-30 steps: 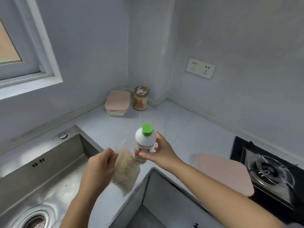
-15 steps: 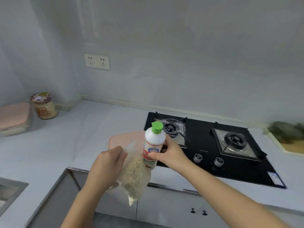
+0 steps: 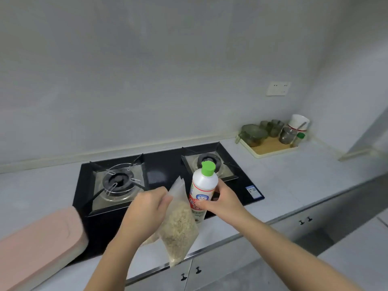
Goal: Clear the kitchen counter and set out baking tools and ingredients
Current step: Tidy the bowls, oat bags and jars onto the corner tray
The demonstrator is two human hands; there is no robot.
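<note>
We take the black glass two-burner gas hob (image 3: 165, 175), set into the pale grey counter (image 3: 294, 181), as our marker. Over the hob's near edge, the person's left hand (image 3: 147, 208) pinches the upper part of a clear plastic bag of pale tan grains (image 3: 178, 227). Its fingers are curled tight on the film. The bag hangs clear of the counter, its filled bottom corner down past the hob's front edge. Over the hob's front right part, the right hand (image 3: 224, 201) grips a white plastic bottle with a green cap and a red-and-blue label (image 3: 202, 190), thumb across the label and fingers wrapped behind. The bottle is nearly upright in the air, its cap showing against the hob's right burner. Bag and bottle overlap from where we look; whether they touch we cannot tell.

Left of the hob lies a thick pink rectangular board with rounded corners (image 3: 37, 242), its right end at the hob's left front corner. Right of the hob and further back, against the wall, sits a cream tray with a wooden floor (image 3: 270, 149). It holds green glass bowls and cups (image 3: 254, 134) and a glass jar with a white lid (image 3: 297, 124). On the wall above and right of the hob we see a white double socket (image 3: 278, 88). Below the hob's front edge are grey cabinet doors with small black handles (image 3: 218, 261).
</note>
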